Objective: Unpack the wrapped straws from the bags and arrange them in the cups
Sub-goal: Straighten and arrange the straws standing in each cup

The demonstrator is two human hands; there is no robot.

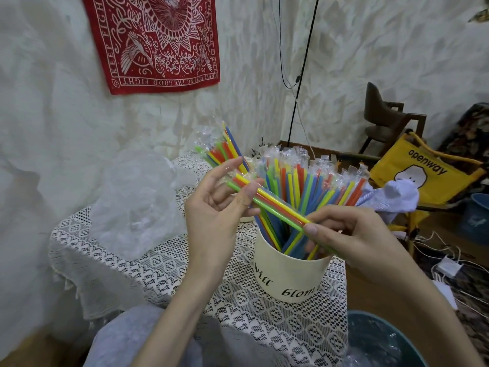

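Together, the left hand (217,205) and right hand (352,234) pinch a small bundle of wrapped straws (277,205) just above the cup (288,276), seemingly aligning them for insertion.

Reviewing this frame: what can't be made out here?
- Head view: the cup lettering is upside down and partly cut off by its curve.
- The held straws' lower ends are hidden behind the right hand.
- The left hand covers part of a second bundle.
- The teal bin is cropped by the bottom edge.
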